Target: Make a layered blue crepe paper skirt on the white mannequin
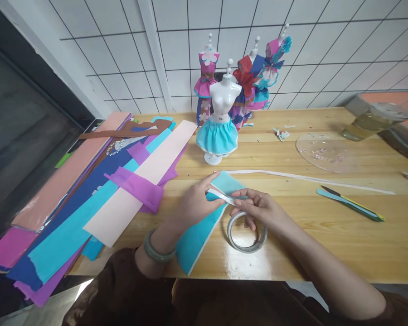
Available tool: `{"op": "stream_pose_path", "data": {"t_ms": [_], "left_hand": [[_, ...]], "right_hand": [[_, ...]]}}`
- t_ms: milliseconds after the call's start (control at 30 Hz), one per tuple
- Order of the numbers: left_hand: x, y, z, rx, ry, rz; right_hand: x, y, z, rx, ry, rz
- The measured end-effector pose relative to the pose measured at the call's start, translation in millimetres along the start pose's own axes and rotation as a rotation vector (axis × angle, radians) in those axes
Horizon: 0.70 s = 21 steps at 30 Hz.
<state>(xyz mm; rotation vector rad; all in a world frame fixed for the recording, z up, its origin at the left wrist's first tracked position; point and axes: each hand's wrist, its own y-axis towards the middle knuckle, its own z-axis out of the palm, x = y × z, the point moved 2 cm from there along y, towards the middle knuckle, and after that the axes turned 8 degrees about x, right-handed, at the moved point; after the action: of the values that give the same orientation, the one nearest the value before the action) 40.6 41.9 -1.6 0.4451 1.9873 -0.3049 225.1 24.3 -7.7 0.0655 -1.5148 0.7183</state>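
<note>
My left hand (196,203) pinches a folded sheet of turquoise crepe paper (196,239) between thumb and fingers. A pale strip runs down the sheet's long edge. My right hand (263,209), fingers closed, grips the end of a narrow white strip of tape (221,194) that stretches across to the left hand. Just under the right fingers is a roll of tape (247,249); whether those fingers also bear it I cannot tell. Beyond both hands stands a small white mannequin (224,96) in a turquoise skirt (217,136) with a white hem.
Long crepe paper strips (120,203) in several colours are piled on the left. Dressed mannequins (207,72) stand by the tiled wall. A long white strip (309,176), scissors (352,204), a clear plate of small bits (323,153) and a cup (374,121) lie or stand rightward.
</note>
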Motion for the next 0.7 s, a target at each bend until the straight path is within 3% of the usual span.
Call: {"op": "stream_pose_path", "data": {"t_ms": [433, 700], "left_hand": [[-3.8, -0.3, 4.6, -0.024, 0.167, -0.001], [-1.7, -0.3, 12.6, -0.021, 0.399, 0.125]], "right_hand": [[-3.9, 0.3, 1.3, 0.098, -0.097, -0.007], [-3.3, -0.3, 5.8, 0.131, -0.068, -0.036]]}}
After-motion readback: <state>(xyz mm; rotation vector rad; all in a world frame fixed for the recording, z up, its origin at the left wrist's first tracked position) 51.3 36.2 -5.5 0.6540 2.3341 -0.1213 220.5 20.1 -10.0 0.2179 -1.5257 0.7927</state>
